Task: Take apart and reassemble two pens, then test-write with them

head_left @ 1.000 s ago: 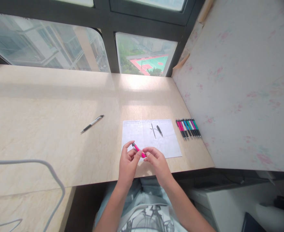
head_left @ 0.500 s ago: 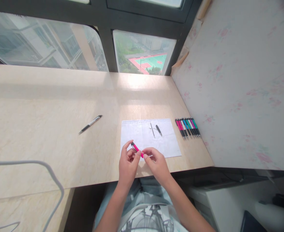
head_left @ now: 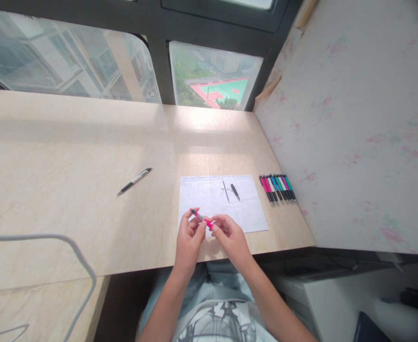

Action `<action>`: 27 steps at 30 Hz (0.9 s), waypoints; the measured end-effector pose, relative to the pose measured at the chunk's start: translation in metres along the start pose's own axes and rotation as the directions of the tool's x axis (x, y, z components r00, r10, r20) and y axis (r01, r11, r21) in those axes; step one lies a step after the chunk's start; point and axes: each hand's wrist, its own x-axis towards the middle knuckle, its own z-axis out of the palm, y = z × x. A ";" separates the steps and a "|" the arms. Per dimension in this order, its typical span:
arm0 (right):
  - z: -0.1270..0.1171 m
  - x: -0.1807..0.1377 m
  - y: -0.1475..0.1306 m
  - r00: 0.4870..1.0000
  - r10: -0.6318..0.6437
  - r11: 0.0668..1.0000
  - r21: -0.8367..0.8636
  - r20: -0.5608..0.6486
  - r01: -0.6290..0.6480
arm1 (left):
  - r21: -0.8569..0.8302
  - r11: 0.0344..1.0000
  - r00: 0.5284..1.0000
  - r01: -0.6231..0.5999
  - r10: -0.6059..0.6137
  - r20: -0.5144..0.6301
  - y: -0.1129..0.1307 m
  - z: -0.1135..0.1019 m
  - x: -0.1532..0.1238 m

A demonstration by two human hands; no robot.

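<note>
- Pale marble-patterned desk (head_left: 70, 199) fills the middle of the frame, with a dark-framed window (head_left: 212, 85) along the top and a flowered wall panel (head_left: 355, 118) on the right.
- Low in the centre, the left hand (head_left: 188, 240) and the right hand (head_left: 232, 237) meet over the near edge of a white sheet of paper (head_left: 205, 197).
- Both hands pinch a pink pen (head_left: 201, 218) between fingertips. The left grips its middle and the right grips its lower right end.
- The pink pen is held just above the sheet's near edge. It slants, and its free end points to the upper left.
- On the far part of the sheet lie a thin refill (head_left: 225, 191) and a short black piece (head_left: 235, 192), close together and well apart from the hands.
- Right of the sheet, a row of pens (head_left: 277, 188) lies side by side on the desk near the wall panel, in pink, white, blue and green.
- Left of centre, a black-and-white pen (head_left: 134, 181) lies alone on the desk at a slant.
- At lower left, a white cable (head_left: 71, 247) curves across the frame.
</note>
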 end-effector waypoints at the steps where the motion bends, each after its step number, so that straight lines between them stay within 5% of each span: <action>1: 0.000 0.000 -0.001 1.000 -0.007 0.999 -0.031 -0.009 0.006 | 0.008 1.000 1.000 -0.004 0.004 0.006 0.000 0.000 0.000; 9: 0.001 -0.006 -0.013 0.977 -0.214 0.904 -0.377 0.015 0.204 | 0.132 0.990 0.998 -0.052 0.048 0.032 -0.001 0.000 0.001; 14: 0.002 -0.007 -0.012 0.940 -0.331 0.736 -0.600 0.084 0.313 | 0.243 0.966 0.996 -0.087 0.085 0.017 -0.010 -0.004 0.003; 18: 0.001 -0.007 -0.012 0.923 -0.371 0.585 -0.747 0.101 0.317 | 0.335 0.931 0.989 -0.144 0.145 0.021 -0.009 -0.007 0.004; 27: -0.010 0.030 -0.011 0.927 -0.372 0.417 -0.883 0.052 0.217 | 0.518 0.795 0.936 -0.316 0.351 0.033 0.002 -0.020 0.011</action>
